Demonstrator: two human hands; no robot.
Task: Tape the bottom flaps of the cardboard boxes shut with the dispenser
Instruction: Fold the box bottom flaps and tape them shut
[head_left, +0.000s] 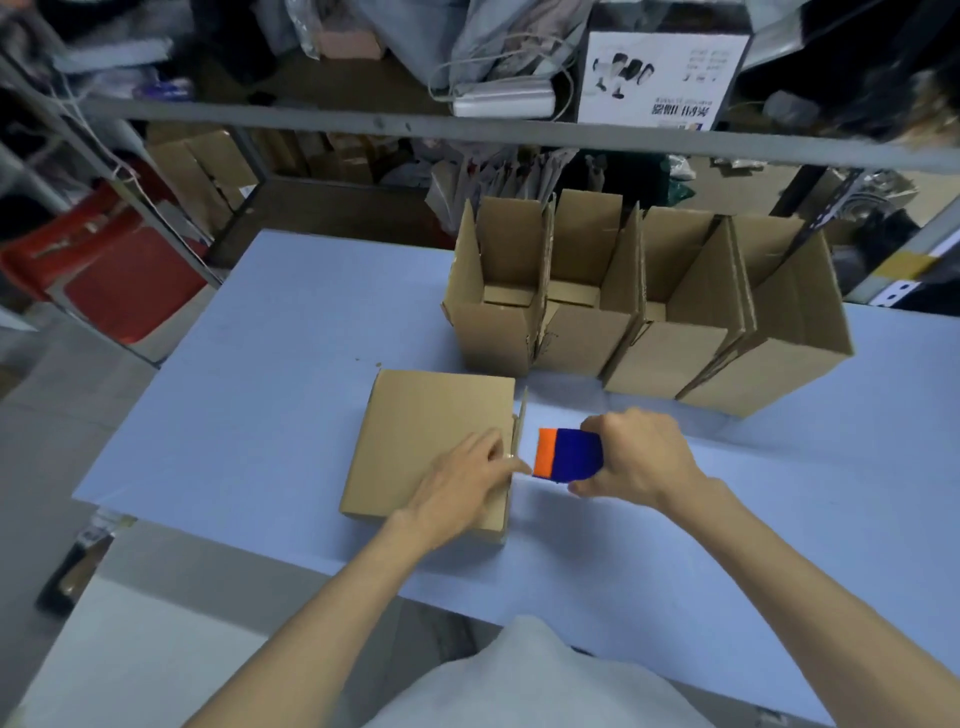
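My hands on the box and the tape dispenser, at the near edge of the worktop.

The box (431, 441) I am working on lies on the pale blue worktop (260, 389) close to its near edge, broad side up, with a narrow flap standing along its right side. My left hand (462, 483) lies flat on that right side, fingers straight and pressing the cardboard, fingertips reaching the flap. Just beside the flap, my right hand (641, 457) is curled round the blue and orange dispenser (569, 454), its orange end pointing at the box and close to my left fingertips. Whether tape is on the box yet I cannot tell. Four open boxes (649, 322) stand in a row touching one another towards the far edge, flaps up. Beyond the far edge is a cluttered metal shelf rack (363, 117), and off the left edge a red chair (119, 280).
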